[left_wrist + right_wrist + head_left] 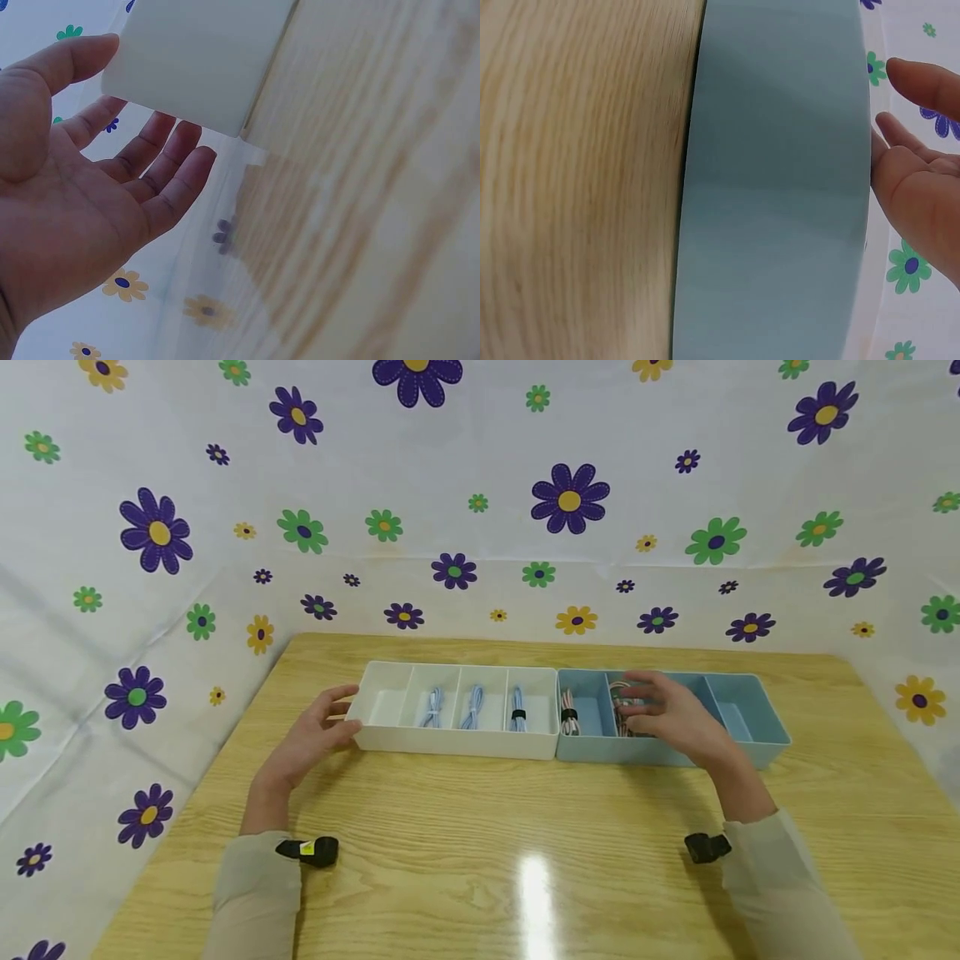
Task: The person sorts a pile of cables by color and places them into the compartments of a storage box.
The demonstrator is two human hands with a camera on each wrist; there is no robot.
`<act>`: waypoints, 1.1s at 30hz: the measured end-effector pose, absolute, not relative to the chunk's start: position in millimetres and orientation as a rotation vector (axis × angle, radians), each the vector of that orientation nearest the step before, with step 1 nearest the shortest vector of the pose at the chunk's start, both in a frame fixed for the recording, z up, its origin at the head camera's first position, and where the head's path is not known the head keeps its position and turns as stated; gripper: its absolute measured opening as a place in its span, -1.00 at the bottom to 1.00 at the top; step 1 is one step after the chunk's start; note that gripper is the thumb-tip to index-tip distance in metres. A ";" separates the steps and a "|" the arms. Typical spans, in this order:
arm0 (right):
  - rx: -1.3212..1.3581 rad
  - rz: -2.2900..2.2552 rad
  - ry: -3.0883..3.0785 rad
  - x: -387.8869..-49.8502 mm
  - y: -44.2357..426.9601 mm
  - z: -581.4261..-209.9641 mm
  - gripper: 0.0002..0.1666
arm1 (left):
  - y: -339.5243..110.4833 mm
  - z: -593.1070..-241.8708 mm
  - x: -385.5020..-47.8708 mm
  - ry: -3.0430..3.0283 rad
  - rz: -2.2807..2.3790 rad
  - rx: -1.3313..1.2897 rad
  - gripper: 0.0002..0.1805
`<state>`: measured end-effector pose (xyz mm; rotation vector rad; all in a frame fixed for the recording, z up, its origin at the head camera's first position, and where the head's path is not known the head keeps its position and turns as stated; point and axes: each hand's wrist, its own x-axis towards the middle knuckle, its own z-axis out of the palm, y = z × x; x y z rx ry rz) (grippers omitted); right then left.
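A white divided box (457, 742) stands end to end with a blue divided box (607, 750). My left hand (318, 731) is at the white box's left end, thumb by the front corner, fingers loosely extended along the end wall (195, 67). Three light-blue cable bundles (471, 708) lie in separate white compartments, the rightmost with a black strap. A pink-and-white cable bundle (569, 714), also black-strapped, lies in the blue box's leftmost compartment. Over the neighbouring compartment hovers my right hand (667, 714), fingers apart, partly hiding another bundled cable (621, 720). Nothing shows between its thumb and fingers.
Both boxes rest on a wooden table (450, 835) toward its back edge. A white flower-print cloth (480, 460) hangs behind and beside it. The white box's leftmost compartment (387, 702) and the blue box's rightmost compartment (738, 714) show bare floors.
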<state>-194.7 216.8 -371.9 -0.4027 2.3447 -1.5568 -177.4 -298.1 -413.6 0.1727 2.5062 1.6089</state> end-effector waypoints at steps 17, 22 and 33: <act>-0.642 -1.769 2.231 -172.3 232.8 -382.6 -0.25 | -296.3 -412.2 -174.8 2.527 1.562 0.110 -0.29; -0.677 -1.780 2.210 -168.9 236.8 -380.5 -0.26 | -294.7 -409.4 -174.2 2.534 1.543 0.107 -0.29; -0.715 -1.747 2.193 -167.0 246.2 -376.1 -0.26 | -296.4 -407.5 -176.9 2.550 1.526 0.131 -0.29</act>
